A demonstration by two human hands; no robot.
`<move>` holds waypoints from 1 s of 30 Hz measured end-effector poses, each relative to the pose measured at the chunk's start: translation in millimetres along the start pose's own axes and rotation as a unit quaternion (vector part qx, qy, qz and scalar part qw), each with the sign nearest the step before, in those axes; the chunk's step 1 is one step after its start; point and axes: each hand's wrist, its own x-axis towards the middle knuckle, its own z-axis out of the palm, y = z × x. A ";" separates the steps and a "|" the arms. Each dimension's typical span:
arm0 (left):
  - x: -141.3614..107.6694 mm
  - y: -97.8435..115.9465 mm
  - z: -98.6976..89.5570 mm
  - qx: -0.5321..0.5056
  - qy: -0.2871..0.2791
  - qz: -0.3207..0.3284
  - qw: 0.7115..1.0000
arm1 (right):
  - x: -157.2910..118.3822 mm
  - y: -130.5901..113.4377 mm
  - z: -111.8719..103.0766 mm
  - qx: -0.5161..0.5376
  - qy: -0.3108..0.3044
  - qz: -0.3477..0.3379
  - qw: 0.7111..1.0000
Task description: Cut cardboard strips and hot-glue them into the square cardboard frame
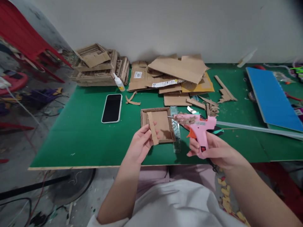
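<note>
My left hand [141, 143] pinches a narrow cardboard strip [153, 128], held nearly upright. Behind the strip, a shallow cardboard box [167, 126] with layered walls lies on the green table. My right hand [210, 148] is wrapped round the handle of a pink hot glue gun [201, 134], whose metal nozzle points left towards the strip but stays apart from it. A long clear glue stick [255, 127] sticks out of the gun's back. A clear ruler [177, 146] lies partly under the box's right side, and a utility knife [192, 110] rests behind the gun.
Stacked cardboard trays [94, 77] and a small white glue bottle [119, 83] stand at the back left. A phone [112, 108] lies in front of them. Cardboard sheets [177, 69] are piled along the wall, with scraps [226, 91] beside them. A blue board [274, 97] is at the right.
</note>
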 end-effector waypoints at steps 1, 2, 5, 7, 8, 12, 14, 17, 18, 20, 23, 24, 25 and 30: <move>-0.2 0.7 -0.6 0.001 0.003 0.003 1.000 | -0.2 0.4 -1.7 -0.011 0.006 0.000 1.000; -0.4 1.5 -1.2 0.003 0.008 0.004 1.000 | -0.1 1.3 -3.7 -0.025 0.015 -0.003 1.000; -1.4 3.4 -2.5 0.014 0.023 0.005 1.000 | 0.7 4.6 -10.1 -0.062 0.046 -0.024 0.997; -2.1 4.2 -2.7 0.021 0.031 0.006 0.999 | 0.5 6.3 -13.7 -0.071 0.062 -0.037 0.995; -2.4 4.3 -2.8 0.025 0.034 0.007 0.999 | -0.4 6.7 -15.6 -0.076 0.073 -0.044 0.993; -2.9 6.3 -6.6 0.084 0.057 0.029 0.994 | -11.3 3.7 -30.0 -0.123 0.196 -0.108 0.967; -1.9 10.6 -13.8 0.155 0.101 0.064 0.981 | -21.8 -0.6 -45.3 -0.186 0.305 -0.138 0.924; 0.9 22.8 -31.2 0.286 0.188 0.150 0.928 | -41.8 -5.9 -80.5 -0.377 0.481 -0.107 0.785; 1.8 27.5 -37.2 0.331 0.207 0.169 0.905 | -48.8 -6.1 -94.8 -0.464 0.531 -0.069 0.705; 2.9 35.6 -45.9 0.415 0.246 0.193 0.855 | -61.9 -3.1 -125.5 -0.588 0.579 -0.022 0.565; 3.2 38.6 -43.7 0.505 0.258 0.188 0.802 | -77.3 8.6 -170.0 -0.700 0.536 0.014 0.472; 3.4 36.7 -38.6 0.526 0.245 0.182 0.794 | -80.9 13.1 -182.5 -0.722 0.527 0.012 0.448; 4.0 33.6 -31.7 0.547 0.222 0.176 0.788 | -83.7 17.3 -193.1 -0.743 0.511 0.003 0.433; 20.1 10.5 8.5 0.688 0.085 0.163 0.702 | -86.9 26.3 -214.3 -0.766 0.507 -0.034 0.394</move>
